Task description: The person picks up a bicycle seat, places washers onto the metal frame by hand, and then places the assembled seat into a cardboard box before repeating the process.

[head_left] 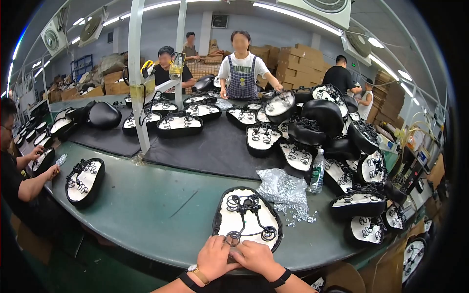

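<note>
Upturned saddle right at our fingertips, 2 hands on its near edge

We have 1 upturned saddle (249,222) straight ahead of the hands, white underside up, black wire springs on top. Its near edge sits under our fingers. Left hand (215,256): half-curled, fingertips at the edge beside the closest coil. Right hand (254,257): also bent, just beside the left, thumb inward, touching the same edge. We can't tell if either is clenched on anything; the fingers hide that part. Beyond the right hand, off the saddle's far right side: clear bag of small metal parts (282,188), loose parts (298,213) spilled near it, then a plastic bottle (317,172). Farther right, a saddle pile (325,129) crowds the table (151,205). Well left of the left hand, 1 more upturned saddle (85,182). Across from us, a person in checked overalls (243,78).
</note>
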Demonstrator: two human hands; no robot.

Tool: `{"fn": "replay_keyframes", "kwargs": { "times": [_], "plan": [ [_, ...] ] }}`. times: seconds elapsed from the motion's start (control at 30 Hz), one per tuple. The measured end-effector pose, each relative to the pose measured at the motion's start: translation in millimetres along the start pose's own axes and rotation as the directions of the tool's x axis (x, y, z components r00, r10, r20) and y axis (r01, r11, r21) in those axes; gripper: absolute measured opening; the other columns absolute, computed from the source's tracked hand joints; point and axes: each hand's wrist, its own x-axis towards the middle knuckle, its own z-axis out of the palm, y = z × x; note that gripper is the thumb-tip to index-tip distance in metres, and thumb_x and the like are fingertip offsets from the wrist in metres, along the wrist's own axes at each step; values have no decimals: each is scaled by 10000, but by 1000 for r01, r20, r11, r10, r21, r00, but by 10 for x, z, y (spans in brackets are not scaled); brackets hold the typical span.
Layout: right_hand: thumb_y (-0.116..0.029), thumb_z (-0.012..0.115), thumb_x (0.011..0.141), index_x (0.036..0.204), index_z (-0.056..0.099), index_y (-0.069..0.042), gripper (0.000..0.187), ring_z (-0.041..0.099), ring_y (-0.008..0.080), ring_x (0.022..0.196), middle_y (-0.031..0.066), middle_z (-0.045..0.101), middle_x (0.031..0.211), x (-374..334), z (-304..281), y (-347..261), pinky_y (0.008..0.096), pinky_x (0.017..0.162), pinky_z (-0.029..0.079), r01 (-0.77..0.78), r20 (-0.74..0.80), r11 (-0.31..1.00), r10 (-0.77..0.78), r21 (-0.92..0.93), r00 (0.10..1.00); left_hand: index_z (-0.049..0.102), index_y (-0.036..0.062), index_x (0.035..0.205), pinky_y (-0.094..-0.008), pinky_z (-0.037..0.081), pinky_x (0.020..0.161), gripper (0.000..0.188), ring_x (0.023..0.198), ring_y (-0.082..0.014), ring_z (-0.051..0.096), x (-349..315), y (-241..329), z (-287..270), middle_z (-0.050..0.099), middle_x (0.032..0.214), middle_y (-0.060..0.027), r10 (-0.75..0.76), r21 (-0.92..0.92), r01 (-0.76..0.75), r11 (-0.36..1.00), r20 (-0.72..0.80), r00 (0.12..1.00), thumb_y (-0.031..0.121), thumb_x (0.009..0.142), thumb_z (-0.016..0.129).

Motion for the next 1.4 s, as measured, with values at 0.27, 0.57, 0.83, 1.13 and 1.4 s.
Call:
{"fn": "replay_keyframes", "kwargs": {
  "times": [0.27,0.57,0.83,1.13,1.4],
  "plan": [
    [-348,700,887,963,745,-157,210,672,230,660,16,632,725,-69,73,6,375,516,517,-50,-8,998,50,-40,999,627,42,1159,-450,486,962,682,1052,-323,570,14,2,21,558,1080,-129,39,61,-38,997,-10,999,474,686,860],
    [-341,695,887,930,706,-145,201,671,232,638,9,638,699,-71,-20,-52,374,502,508,-53,-44,998,54,22,998,596,52,1240,-474,468,1012,743,1086,-346,562,-12,-24,28,559,1130,-149,12,8,-12,1000,15,1000,474,687,860],
    [-286,701,876,867,692,-124,163,639,220,587,11,606,656,-7,28,-44,367,479,487,-42,2,999,42,-7,999,609,45,1231,-495,459,1036,733,1115,-353,563,-42,-44,45,560,1161,-156,-4,14,3,1000,24,1000,471,690,860],
    [-238,701,859,894,713,-135,109,641,207,590,13,609,651,-81,44,-27,346,492,492,-1,-157,1000,3,16,988,604,45,1239,-503,453,1060,745,1139,-349,562,-42,-39,57,566,1173,-157,7,5,-7,1000,15,1000,473,685,861],
    [-333,650,915,844,693,-137,213,682,236,618,23,663,685,17,34,-66,382,498,514,-107,52,993,109,-39,993,621,37,1192,-441,493,955,702,1066,-332,570,-9,-56,24,563,1101,-142,10,-24,-10,1000,-11,1000,454,683,866]
  ]
}}
